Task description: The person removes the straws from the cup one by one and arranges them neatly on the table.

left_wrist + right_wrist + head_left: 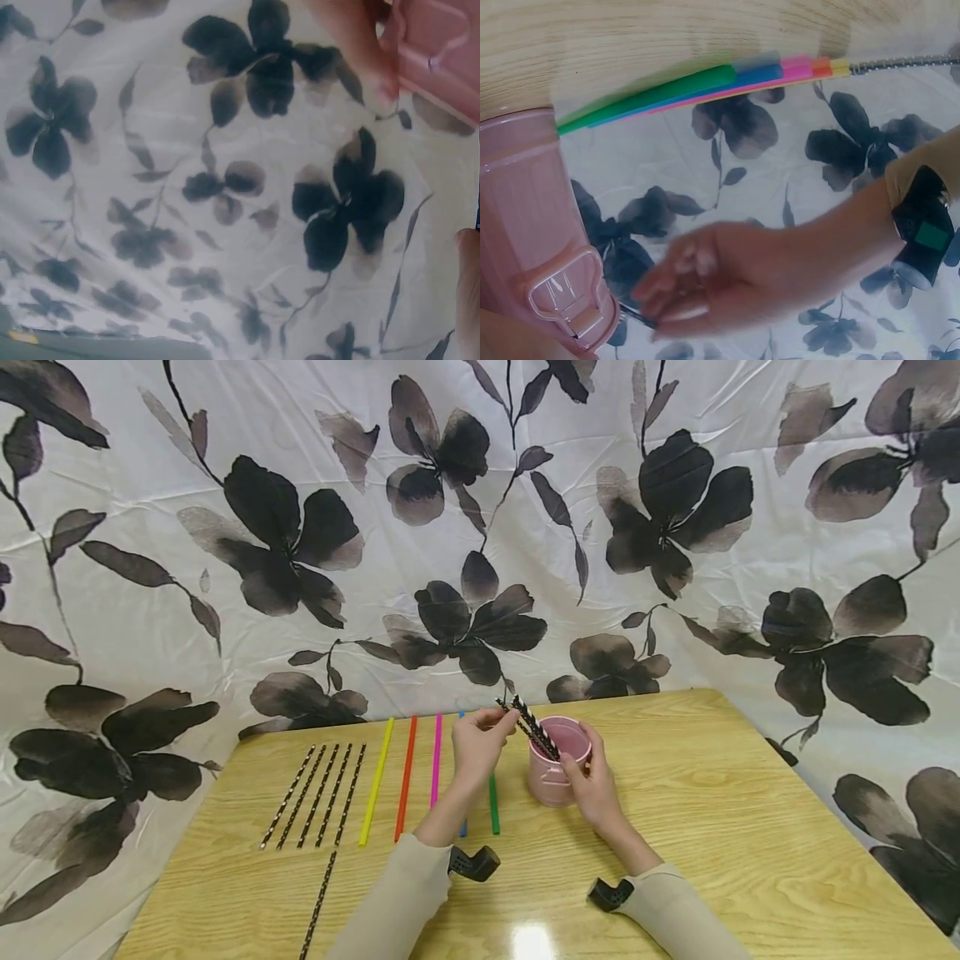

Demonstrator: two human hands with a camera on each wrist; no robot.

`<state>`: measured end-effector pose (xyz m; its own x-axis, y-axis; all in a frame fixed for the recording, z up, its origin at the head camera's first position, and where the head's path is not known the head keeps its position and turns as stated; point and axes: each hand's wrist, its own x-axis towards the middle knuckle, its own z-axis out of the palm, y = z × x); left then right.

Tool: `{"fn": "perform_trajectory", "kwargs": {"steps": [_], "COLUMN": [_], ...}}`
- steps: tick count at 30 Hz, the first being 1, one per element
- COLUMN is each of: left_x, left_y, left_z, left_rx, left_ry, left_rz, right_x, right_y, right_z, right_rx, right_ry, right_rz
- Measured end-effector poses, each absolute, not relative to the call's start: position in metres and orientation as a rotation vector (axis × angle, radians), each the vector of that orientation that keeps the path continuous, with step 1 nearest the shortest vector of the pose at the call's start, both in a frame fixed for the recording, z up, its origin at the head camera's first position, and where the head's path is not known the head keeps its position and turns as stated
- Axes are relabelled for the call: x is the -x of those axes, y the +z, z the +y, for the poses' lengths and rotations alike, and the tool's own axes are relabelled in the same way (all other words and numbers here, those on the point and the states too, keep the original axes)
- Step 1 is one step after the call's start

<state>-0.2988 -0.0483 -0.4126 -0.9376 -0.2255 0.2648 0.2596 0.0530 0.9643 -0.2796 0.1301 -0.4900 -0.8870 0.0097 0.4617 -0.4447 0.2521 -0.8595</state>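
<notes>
A small pink bucket point(546, 783) stands on the table, with several black-and-white patterned straws point(537, 727) leaning out over its left rim. My right hand point(596, 787) grips the bucket from the right, thumb at the near side and fingers around the far side. At the upper left of the rim, my left hand point(480, 745) pinches a dark dotted straw between thumb and fingertips. The right wrist view shows the bucket's wire handle point(564, 289) close beside the left hand point(716, 281). In the left wrist view, the bucket point(442, 56) fills the upper right corner.
Several black dotted straws point(322, 797) lie in a row at the left, another dotted straw point(321, 897) nearer the front edge. Yellow point(377, 781), red point(406, 778), magenta point(437, 760), blue point(463, 828) and green point(494, 810) straws lie alongside. A floral cloth point(525, 527) hangs behind.
</notes>
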Motion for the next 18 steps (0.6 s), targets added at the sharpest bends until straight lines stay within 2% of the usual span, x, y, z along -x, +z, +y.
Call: {"fn": "perform_trajectory", "kwargs": {"steps": [14, 18], "left_x": [0.261, 0.240], "left_y": [-0.326, -0.302], "left_z": [-0.111, -0.136], "left_rx": [0.341, 0.408], "left_ry": [-2.006, -1.928], "left_rz": [-1.604, -1.617], "right_x": [0.278, 0.265], "right_y": [-0.490, -0.473], "right_z": [0.129, 0.125], "right_rx": [-0.401, -0.388], "right_ry": [1.701, 1.702], "right_rz": [-2.145, -2.157]}}
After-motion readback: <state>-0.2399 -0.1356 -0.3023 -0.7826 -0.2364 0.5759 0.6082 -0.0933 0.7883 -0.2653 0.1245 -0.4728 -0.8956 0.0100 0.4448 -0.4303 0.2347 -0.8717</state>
